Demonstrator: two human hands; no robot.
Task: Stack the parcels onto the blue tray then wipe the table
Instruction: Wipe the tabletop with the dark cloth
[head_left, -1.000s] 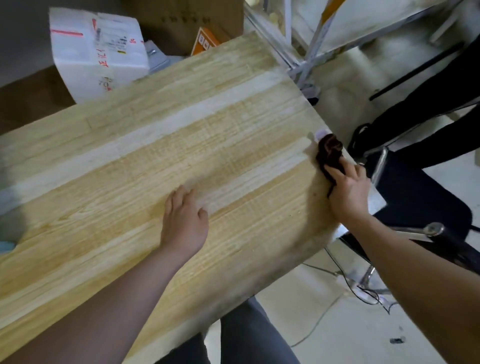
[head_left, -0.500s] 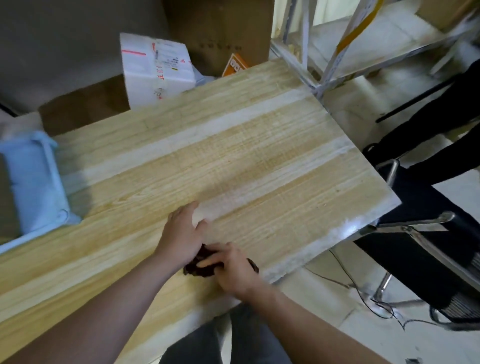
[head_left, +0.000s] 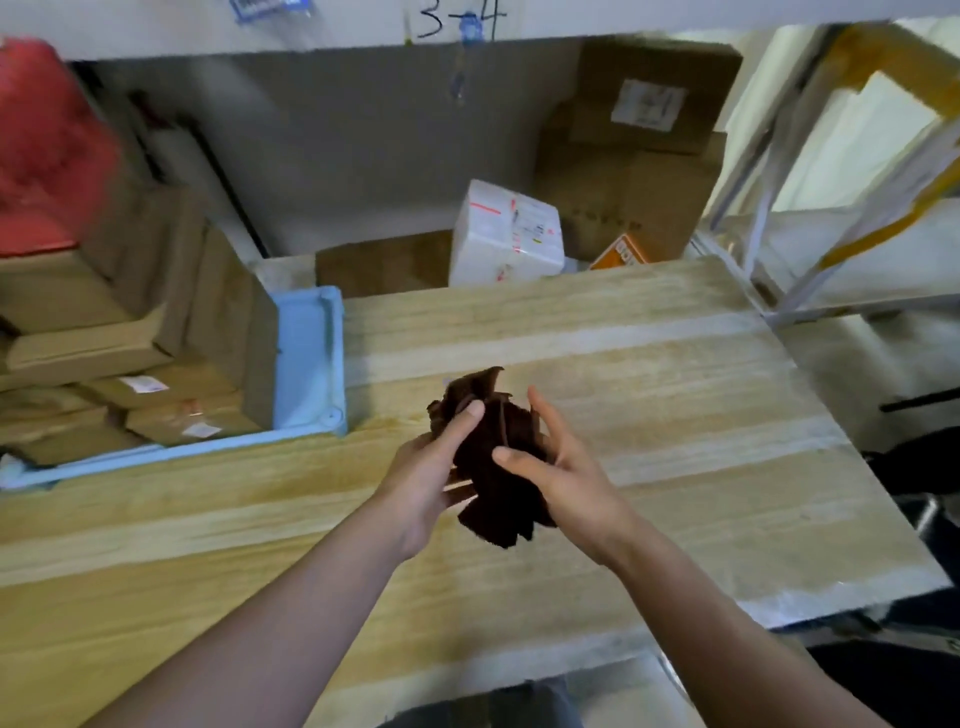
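A dark brown cloth (head_left: 488, 457) is bunched up above the middle of the wooden table (head_left: 675, 415). My left hand (head_left: 426, 473) grips its left side, thumb pressed on top. My right hand (head_left: 556, 467) holds its right side with the fingers curled around it. At the table's left end stands the blue tray (head_left: 309, 358), and several brown cardboard parcels (head_left: 156, 332) are stacked in it.
Behind the table stand a white parcel (head_left: 506, 234) and large brown boxes (head_left: 639, 156). A red object (head_left: 47, 145) sits at the far left. A metal rack (head_left: 831, 208) rises at the right, with a dark chair (head_left: 924, 467) beside the table's right edge.
The cloth went from the table's right edge to the near edge, and now both hands hold it lifted off the surface. The view has swung up and left, showing the tray with parcels.
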